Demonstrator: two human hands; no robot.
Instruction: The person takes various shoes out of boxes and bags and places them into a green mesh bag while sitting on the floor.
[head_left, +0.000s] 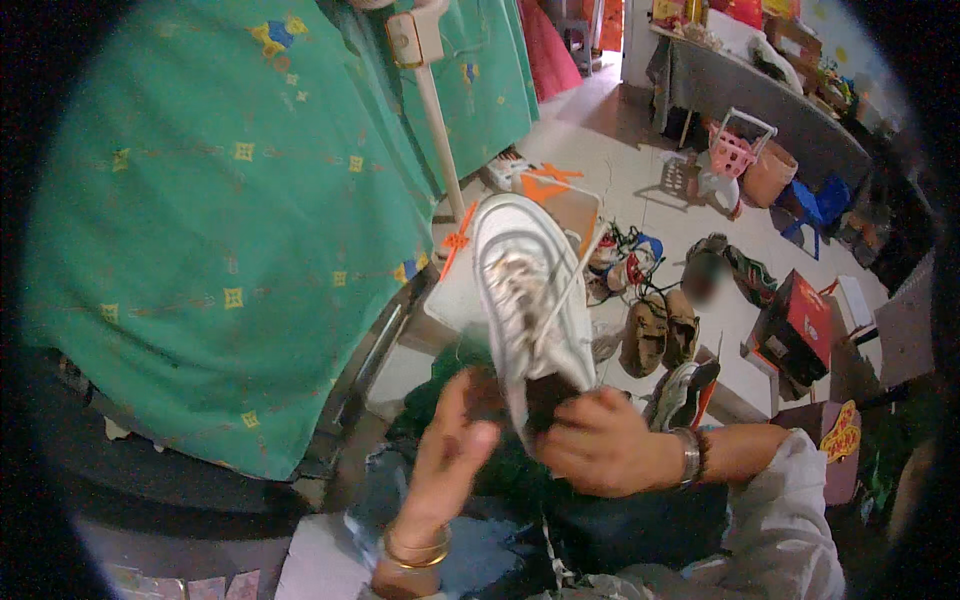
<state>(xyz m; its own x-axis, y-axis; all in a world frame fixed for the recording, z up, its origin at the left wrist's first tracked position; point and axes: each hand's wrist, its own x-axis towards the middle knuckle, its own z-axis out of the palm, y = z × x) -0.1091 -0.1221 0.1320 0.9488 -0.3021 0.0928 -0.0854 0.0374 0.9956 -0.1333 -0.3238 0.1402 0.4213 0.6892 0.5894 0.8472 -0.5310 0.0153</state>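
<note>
A white lace-up sneaker (529, 292) is held up before me, toe pointing away and its dark opening towards me. My right hand (600, 442) grips it at the heel collar, the fingers curled over the edge. Beside the heel on the other side is my left hand (454, 442), blurred, with thumb and fingers apart and nothing plainly held. Its far fingers lie in shadow, so I cannot tell whether they touch the shoe. One pale lace (574, 285) slants loosely across the sneaker's right side. Dark green cloth (510, 472) lies beneath my hands.
A green patterned cloth (225, 225) hangs at left, near a pale pole (442, 135). Behind the sneaker sits a translucent bin (450, 300). Brown shoes (646, 334), colourful sneakers (626, 262), a red-and-black shoebox (795, 326) and a pink basket (729, 150) occupy the floor at right.
</note>
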